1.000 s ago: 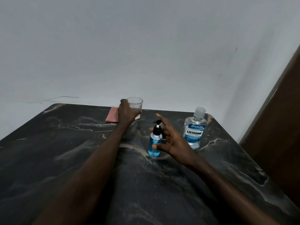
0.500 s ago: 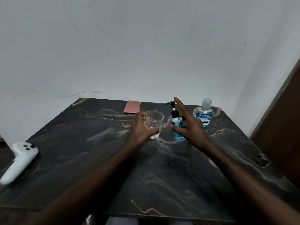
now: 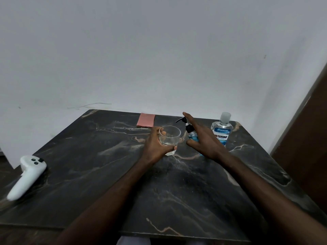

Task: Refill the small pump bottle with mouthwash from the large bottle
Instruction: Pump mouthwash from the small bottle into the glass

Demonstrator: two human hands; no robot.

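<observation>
A person's two bare arms reach across a dark, marble-patterned desk (image 3: 106,174) set against a pale wall. The left hand (image 3: 156,147) wraps a clear drinking glass (image 3: 169,140), thumb on the near side and fingers (image 3: 163,133) showing through the glass wall on the far side, so its grip is closed around the tumbler, whose base stands at or just above the desk surface; which one cannot be told. Just to the right of the glass, the right hand (image 3: 206,140) is spread, fingers loose and extended and grasping nothing, its palm turned toward the small pump bottle (image 3: 191,133). That bottle, with a black pump head and blue liquid inside, stands upright right behind the hand and is partly hidden by it; whether the hand touches it cannot be told. The index finger rises beside the pump nozzle. Farther right, near the desk's back corner, the large bottle (image 3: 222,131) of mouthwash stands upright with its clear cap on, its blue and white label partly covered by the right hand. A folded pink cloth (image 3: 146,120) lies flat at the back edge of the desk, behind the glass. A white handheld controller (image 3: 26,175) lies at the desk's left edge, well apart from the bottles.
</observation>
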